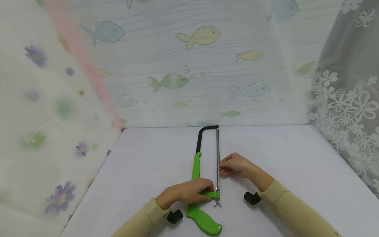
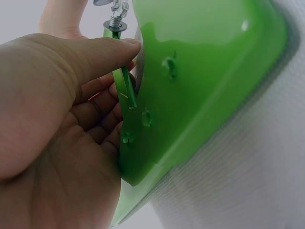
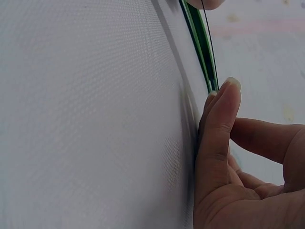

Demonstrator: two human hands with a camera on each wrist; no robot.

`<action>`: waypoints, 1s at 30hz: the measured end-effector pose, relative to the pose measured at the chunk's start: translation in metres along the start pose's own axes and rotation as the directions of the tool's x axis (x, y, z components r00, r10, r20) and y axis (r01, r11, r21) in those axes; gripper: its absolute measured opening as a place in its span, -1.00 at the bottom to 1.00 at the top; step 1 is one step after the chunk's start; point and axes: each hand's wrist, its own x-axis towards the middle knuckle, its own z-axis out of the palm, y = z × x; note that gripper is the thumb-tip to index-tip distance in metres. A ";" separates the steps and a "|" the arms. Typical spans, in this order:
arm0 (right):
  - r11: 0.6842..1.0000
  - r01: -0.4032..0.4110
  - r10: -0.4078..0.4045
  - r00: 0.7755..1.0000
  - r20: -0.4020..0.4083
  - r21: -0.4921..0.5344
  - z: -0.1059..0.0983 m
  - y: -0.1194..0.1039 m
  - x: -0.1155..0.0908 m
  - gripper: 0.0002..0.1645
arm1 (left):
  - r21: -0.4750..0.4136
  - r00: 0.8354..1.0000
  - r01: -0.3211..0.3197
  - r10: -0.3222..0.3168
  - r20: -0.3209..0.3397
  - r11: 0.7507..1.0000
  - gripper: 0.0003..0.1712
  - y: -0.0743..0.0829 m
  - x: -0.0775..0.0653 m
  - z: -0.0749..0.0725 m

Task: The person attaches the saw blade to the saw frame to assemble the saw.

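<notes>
A hacksaw with a bright green handle and black front frame lies on the white table. Its thin grey blade runs along the right side, with a wing nut at the near end. My left hand grips the green crossbar by the nut; in the left wrist view the thumb lies over that bar, beside the green frame. My right hand pinches the blade about midway, its fingertips low over the table. Part of the green frame is hidden beneath the left hand.
White cloth covers the table. A fish-print curtain hangs along the back edge, a flowered sheet on the left and a grey lace curtain on the right. Black wrist pieces show under both sleeves.
</notes>
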 end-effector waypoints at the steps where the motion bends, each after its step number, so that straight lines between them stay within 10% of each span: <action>1: 1.000 0.000 0.000 1.000 0.001 0.002 0.000 0.000 0.000 -0.74 | 0.003 1.000 -0.002 0.002 0.001 1.000 -0.91 0.000 0.000 0.000; 16: 0.983 0.097 -0.095 0.995 0.021 -0.154 0.001 -0.002 -0.002 -0.76 | 0.017 1.000 -0.011 0.011 -0.006 1.000 -0.92 0.001 0.001 -0.004; 30: 0.816 0.300 -0.256 0.954 0.156 -0.494 0.007 0.004 -0.034 -0.88 | -0.003 1.000 -0.008 0.008 0.002 1.000 -0.89 -0.001 0.001 0.001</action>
